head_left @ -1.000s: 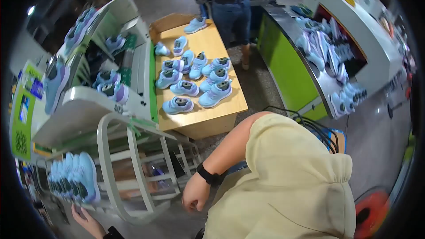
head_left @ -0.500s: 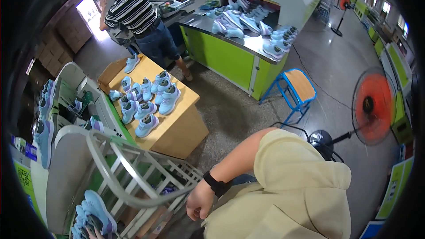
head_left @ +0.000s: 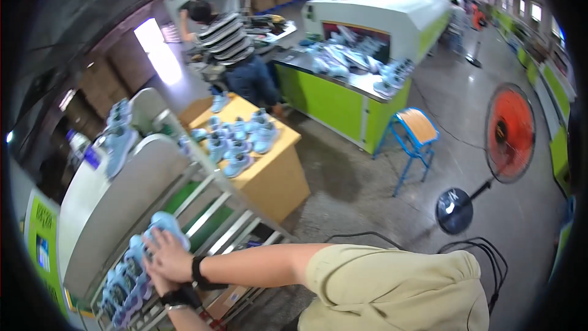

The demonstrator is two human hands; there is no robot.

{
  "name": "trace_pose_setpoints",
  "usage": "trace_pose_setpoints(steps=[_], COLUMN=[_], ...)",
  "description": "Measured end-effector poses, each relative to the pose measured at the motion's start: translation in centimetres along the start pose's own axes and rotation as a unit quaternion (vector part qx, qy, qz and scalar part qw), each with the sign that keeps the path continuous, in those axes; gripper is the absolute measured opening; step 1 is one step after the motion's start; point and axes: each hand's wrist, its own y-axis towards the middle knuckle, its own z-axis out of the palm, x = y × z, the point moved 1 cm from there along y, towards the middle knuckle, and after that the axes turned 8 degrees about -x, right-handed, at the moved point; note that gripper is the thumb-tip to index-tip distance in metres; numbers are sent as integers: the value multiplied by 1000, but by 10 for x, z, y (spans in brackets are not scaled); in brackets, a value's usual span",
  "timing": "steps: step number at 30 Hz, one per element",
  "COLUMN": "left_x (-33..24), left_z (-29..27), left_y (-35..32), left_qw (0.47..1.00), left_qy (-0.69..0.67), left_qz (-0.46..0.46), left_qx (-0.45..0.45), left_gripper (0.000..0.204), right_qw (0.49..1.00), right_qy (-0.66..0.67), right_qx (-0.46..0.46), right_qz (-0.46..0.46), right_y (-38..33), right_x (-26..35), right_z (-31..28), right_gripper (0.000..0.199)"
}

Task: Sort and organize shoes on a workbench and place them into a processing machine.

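The right hand lies spread flat on a pale blue shoe, fingers covering it. The shoe's long axis runs up-right. The left hand sits just beneath; its grip cannot be made out.

Dim hall with a glaring bright doorway (blown out), heavy fisheye bending, dark rim.
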Motion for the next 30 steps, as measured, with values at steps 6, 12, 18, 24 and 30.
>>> trace_pose_setpoints(steps=[6,12,18,24,30], left_x=[-2,-71,-116,-91,-21], left_z=[-27,-8,105,188,288], left_y=[-1,-102,-218,-254,-262], left_qw=[968,963,961,932,946], left_qy=[178,153,-72,-32,-34], left_qz=[141,197,267,326,74], left_qx=[-107,-101,-2,155,313], left_gripper=[70,65,97,78,78], right_qw=[978,926,893,931,906], right_qy=[135,361,407,229,296], right_qx=[-25,-115,-167,-266,-290], right_qz=[155,0,-95,-103,85], right_y=[10,-8,-75,-131,-202], right_x=[-33,1,30,-13,-120], right_z=[-5,-44,-212,-301,-387], right_gripper=[74,79,81,77,74])
